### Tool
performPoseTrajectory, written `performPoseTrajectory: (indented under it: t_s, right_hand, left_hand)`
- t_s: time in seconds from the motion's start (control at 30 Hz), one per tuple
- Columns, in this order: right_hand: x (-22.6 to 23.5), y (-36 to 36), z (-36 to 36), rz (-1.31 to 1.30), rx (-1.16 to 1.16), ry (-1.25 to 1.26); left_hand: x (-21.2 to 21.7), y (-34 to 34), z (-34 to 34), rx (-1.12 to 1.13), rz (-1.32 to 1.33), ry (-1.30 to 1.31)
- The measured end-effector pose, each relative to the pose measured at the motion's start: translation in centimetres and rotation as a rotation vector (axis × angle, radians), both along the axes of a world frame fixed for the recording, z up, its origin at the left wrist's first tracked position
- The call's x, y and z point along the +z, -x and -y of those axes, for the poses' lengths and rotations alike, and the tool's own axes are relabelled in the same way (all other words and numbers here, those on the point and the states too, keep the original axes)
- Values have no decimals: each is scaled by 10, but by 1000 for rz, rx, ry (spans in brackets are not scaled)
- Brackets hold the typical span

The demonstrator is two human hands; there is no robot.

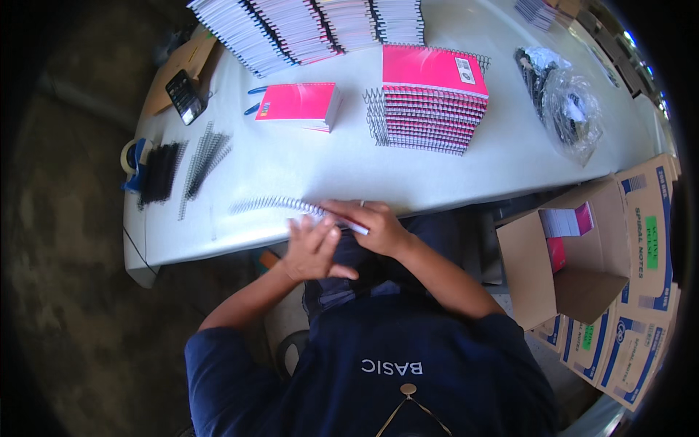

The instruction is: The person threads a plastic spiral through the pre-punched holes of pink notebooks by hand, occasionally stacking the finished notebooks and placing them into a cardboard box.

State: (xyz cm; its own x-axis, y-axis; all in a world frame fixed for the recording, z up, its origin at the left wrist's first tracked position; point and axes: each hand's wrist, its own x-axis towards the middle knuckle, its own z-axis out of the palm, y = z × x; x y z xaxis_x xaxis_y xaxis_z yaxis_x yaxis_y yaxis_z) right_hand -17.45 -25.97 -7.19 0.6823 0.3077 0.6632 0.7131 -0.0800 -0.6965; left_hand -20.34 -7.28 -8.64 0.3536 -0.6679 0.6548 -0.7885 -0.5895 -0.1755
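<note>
At the table's near edge (196, 249), the right hand (381, 227) pinches a thin notebook (355, 225); the left hand (314, 247), fingers spread, grips nothing I can see, touching the wire coil (280, 202) or just beside it, I can't tell; a loose pinch could let the pages skew, and the coil's long free end could snag on the spare coils (206, 160) farther off

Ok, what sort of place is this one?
Probably a notebook-binding workspace: a spiral coil trails from the notebook in the person's right hand, more loose coils lie on the table, and coil-bound pink notebooks are stacked there.
</note>
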Motion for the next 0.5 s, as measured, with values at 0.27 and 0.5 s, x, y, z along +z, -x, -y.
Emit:
performPoseTrajectory:
  t_s: [0.27, 0.5]
  right_hand:
    - [-2, 4, -5, -138, -28, -108]
    - [-9, 1, -8, -146, 46, -28]
  left_hand:
    - [-27, 4, 6, 0, -113, 80]
    - [3, -33, 14, 198, -68, 96]
